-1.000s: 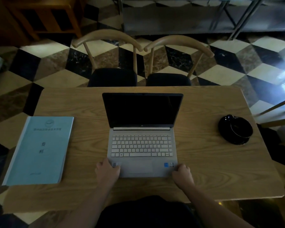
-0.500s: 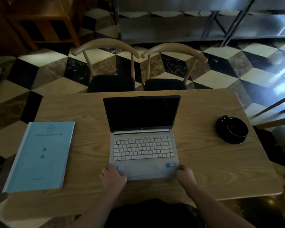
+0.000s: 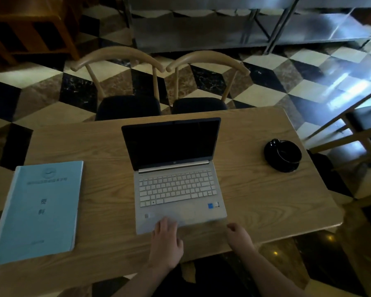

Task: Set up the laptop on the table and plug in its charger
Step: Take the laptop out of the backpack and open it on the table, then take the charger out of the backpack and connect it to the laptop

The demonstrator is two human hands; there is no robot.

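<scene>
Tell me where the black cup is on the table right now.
In the head view, the black cup sits on its saucer toward the table's far right, to the right of the open laptop, apart from it and both hands.

A silver laptop [image 3: 178, 187] with pale keys and a black screen sits on the light wood-grain tabletop [image 3: 255, 196]. The booklet [image 3: 39, 211] is light blue; the cup [image 3: 284, 154] glossy black. The floor [image 3: 266, 82] shows black, cream and brown cube-patterned tiles.

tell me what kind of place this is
Probably a cafe or restaurant dining area: a wooden table with two matching chairs tucked in opposite, a patterned marble tile floor, and stainless steel shelving behind.
</scene>
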